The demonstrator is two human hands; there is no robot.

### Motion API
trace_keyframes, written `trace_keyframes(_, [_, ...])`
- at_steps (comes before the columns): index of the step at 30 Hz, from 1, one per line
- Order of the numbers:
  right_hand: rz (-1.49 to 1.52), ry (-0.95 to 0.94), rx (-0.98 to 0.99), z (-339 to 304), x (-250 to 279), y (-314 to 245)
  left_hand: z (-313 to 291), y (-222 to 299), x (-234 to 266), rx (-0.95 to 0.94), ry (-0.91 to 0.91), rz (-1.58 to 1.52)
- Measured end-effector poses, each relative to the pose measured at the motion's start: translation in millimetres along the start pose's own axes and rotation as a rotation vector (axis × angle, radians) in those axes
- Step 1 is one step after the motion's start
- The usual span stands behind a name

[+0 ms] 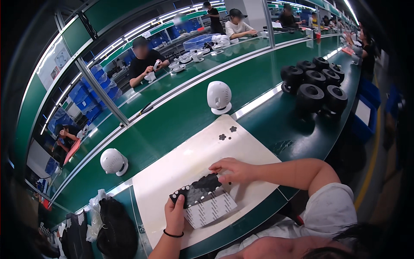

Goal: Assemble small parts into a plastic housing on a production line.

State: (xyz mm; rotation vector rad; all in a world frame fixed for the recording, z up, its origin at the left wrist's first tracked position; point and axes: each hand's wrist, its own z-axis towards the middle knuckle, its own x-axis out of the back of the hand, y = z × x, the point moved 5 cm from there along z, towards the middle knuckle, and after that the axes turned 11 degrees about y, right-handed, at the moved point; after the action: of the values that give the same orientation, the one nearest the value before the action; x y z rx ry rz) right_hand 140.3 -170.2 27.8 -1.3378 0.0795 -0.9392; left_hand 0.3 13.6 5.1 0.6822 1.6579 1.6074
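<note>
My left hand (pixel 174 211), with a black band at its wrist, grips the near left end of a sheet of black stick-on pads (pixel 202 186), its thumb lying on top. White round spots show among the pads, and white printed backing paper (pixel 211 209) spans the sheet's near side. At the sheet's far right end my right hand (pixel 235 170) is closed, thumb and fingers at its edge; whether a single pad is between them is hidden. Beneath lies a cream mat (pixel 159 181). Several loose flower-shaped and small dark pieces (pixel 222 137) rest on its far right part.
Two white rounded devices on stands, one upright (pixel 219 97) and one at the left (pixel 114 162), stand beyond the mat. Several black round units (pixel 315 84) cluster at the right. Black bags (pixel 116 228) lie at lower left. Co-workers (pixel 146 60) sit across the green bench (pixel 177 123).
</note>
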Motion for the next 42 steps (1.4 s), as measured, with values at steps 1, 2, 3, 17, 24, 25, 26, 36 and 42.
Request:
trace_keyframes(1, [0.005,-0.004,-0.012,1,0,1,1,0,-1,0.001,-0.008,0.004])
trace_keyframes(2, [0.009,-0.008,-0.025,2,1,1,2,1,-1,0.001,-0.016,0.008])
trace_keyframes(3, [0.013,-0.014,-0.02,2,1,1,2,1,0,-0.001,-0.009,0.011])
trace_keyframes(17, [-0.196,-0.007,0.128,-5,-3,-13,-3,-2,3,0.019,-0.034,0.034])
trace_keyframes(24, [-0.143,0.169,0.07,-4,14,-11,9,-5,-5,0.088,0.005,-0.004])
trace_keyframes(25, [-0.064,0.26,0.13,-1,21,-6,13,-9,-3,0.09,0.017,0.001])
trace_keyframes(26, [-0.095,0.372,0.224,0,31,-17,15,-11,3,0.086,0.056,-0.047])
trace_keyframes(36, [1.145,0.079,0.256,-170,8,-21,41,15,50,0.019,0.059,-0.384])
trace_keyframes(42, [0.115,-0.191,-0.234,-199,-66,15,34,13,47,0.048,0.022,-0.329])
